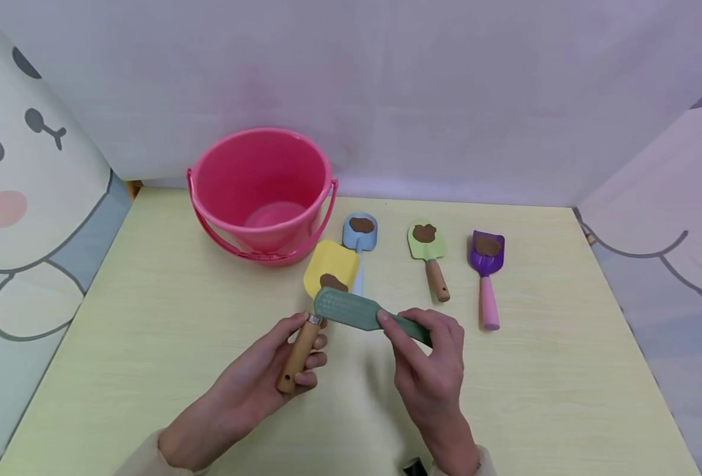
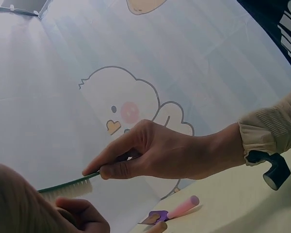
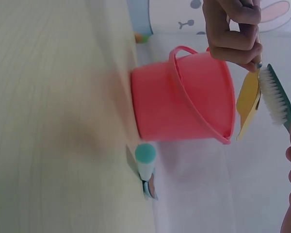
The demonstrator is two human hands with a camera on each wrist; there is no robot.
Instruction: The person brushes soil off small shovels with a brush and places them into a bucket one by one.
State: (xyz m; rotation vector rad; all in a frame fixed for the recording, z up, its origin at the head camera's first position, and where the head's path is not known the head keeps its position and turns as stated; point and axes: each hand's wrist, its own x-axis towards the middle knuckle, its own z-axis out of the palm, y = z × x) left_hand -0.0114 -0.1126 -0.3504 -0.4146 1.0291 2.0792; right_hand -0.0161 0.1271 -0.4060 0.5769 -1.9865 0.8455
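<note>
My left hand (image 1: 256,370) grips the wooden handle of a yellow toy shovel (image 1: 340,260), held above the table with a brown patch showing on its blade. In my right hand (image 1: 431,360) is a green brush (image 1: 351,309), pinched by its handle between thumb and fingers. Pale bristles (image 3: 274,94) point toward the yellow shovel in the right wrist view. From above, the brush head overlaps the lower end of the blade; whether bristles touch it I cannot tell. The left wrist view shows the right hand (image 2: 145,153) holding the brush level, bristles downward.
Behind the hands stands a pink bucket (image 1: 256,215), its handle hanging at the front. A blue shovel (image 1: 361,241) lies partly hidden beneath the yellow one. Farther right lie a green shovel (image 1: 427,248) and a purple shovel (image 1: 486,264), each with a brown patch.
</note>
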